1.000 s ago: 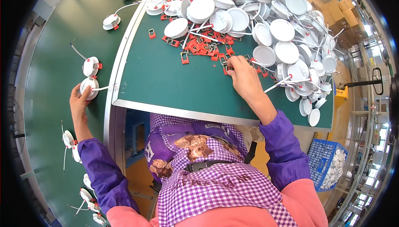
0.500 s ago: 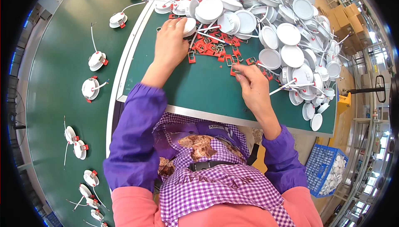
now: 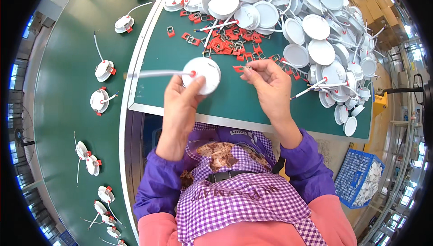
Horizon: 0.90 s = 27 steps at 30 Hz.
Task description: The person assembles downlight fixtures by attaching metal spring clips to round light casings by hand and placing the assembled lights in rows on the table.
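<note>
Above the near part of the green table, my left hand [image 3: 181, 99] grips a round white downlight [image 3: 208, 75] by its edge, thumb on the back. The light's white cable sticks out to the left from a red grommet. To its right, my right hand [image 3: 269, 83] pinches a small red spring clip [image 3: 240, 68] between thumb and fingers, a short gap from the light. Beyond both hands lies a loose heap of red clips [image 3: 225, 42] with metal parts. A large pile of white downlights [image 3: 315, 27] with cables covers the table's far and right side.
On the left runs a green conveyor belt [image 3: 67, 110] carrying several downlights fitted with red clips. A pale metal rail [image 3: 135, 70] separates it from my table [image 3: 225, 106]. A blue crate [image 3: 356, 174] of small white parts stands at the lower right; cardboard boxes [image 3: 383, 16] are farther back.
My left hand has picked up the downlight, brought it nearer and turned its cable side up. My right hand has lifted a red clip from the table and moved slightly toward the light.
</note>
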### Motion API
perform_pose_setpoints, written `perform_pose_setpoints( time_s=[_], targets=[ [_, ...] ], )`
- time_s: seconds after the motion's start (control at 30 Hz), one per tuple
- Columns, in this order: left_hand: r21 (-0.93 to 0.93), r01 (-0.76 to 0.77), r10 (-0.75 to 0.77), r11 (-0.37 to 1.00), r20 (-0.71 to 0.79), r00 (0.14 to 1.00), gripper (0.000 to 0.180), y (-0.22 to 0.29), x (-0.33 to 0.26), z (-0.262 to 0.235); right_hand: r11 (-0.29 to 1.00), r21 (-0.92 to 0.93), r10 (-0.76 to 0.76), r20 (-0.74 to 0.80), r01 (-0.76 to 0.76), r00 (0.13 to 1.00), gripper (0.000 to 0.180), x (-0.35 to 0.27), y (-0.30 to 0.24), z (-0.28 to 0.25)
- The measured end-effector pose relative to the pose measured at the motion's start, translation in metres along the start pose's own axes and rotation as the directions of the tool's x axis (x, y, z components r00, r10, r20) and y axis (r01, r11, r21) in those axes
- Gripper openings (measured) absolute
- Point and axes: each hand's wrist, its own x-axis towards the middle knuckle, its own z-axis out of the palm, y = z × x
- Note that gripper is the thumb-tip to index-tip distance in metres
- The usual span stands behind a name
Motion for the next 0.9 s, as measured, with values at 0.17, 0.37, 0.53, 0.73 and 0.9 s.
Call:
perform_pose_setpoints(
  time_s=[0.17, 0.37, 0.53, 0.73, 0.9],
  targets=[
    [-0.123, 0.059, -0.057, 0.991, 0.018, 0.998, 0.031, -0.020, -0.025, 0.007, 0.995, -0.098, -0.029, -0.024, 0.027, 0.999, 0.011, -0.012, -0.002, 0.015],
    [-0.028, 0.024, -0.023, 0.999, 0.036, 0.999, 0.025, -0.034, -0.028, 0.004, 0.970, -0.235, -0.042, 0.095, 0.063, 0.995, 0.011, -0.027, 0.000, 0.011],
    [0.051, -0.050, 0.049, 0.997, 0.021, 0.999, 0.026, -0.042, -0.035, 0.009, 0.954, -0.274, -0.084, 0.142, 0.121, 0.986, 0.012, -0.031, 0.002, 0.008],
    [0.132, -0.091, 0.087, 0.987, 0.035, 0.996, 0.024, -0.046, -0.036, 0.007, 0.888, -0.399, -0.158, 0.201, 0.228, 0.967, 0.011, -0.032, -0.003, 0.006],
    [0.207, -0.138, 0.122, 0.969, 0.086, 0.989, 0.021, -0.047, -0.032, 0.003, 0.874, -0.428, -0.145, 0.220, 0.229, 0.965, 0.010, -0.033, -0.003, 0.005]
  ],
)
